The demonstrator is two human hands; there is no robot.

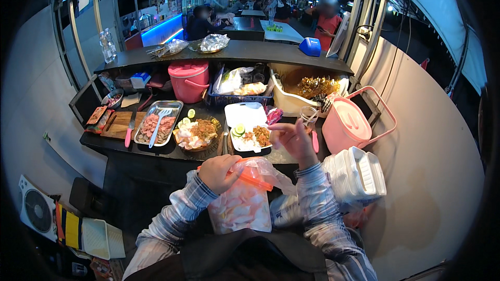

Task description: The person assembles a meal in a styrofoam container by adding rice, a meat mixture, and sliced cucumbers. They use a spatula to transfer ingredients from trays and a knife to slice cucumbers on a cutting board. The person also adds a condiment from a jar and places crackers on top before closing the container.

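My left hand (221,173) is closed on the orange rim of a see-through plastic container (240,205) full of pale pink-and-white crackers, held close to my body. Thin see-through plastic film (271,173) lies over its opening and trails to the right. My right hand (296,143) is raised at the counter's edge with its fingers apart, and I see nothing in it. Just left of that hand, an open white foam box (245,113) holds rice, cucumber slices and a brown chopped topping. Beside the box is a round platter of food (197,134) with more cucumber.
Left on the counter (151,153) are a metal tray of sliced meat (169,106) with a light blue slotted spatula (156,127), and a pink-handled knife (128,138). Pink buckets (188,86) stand behind and at right. Stacked foam boxes (359,174) flank my right forearm. People sit and stand beyond.
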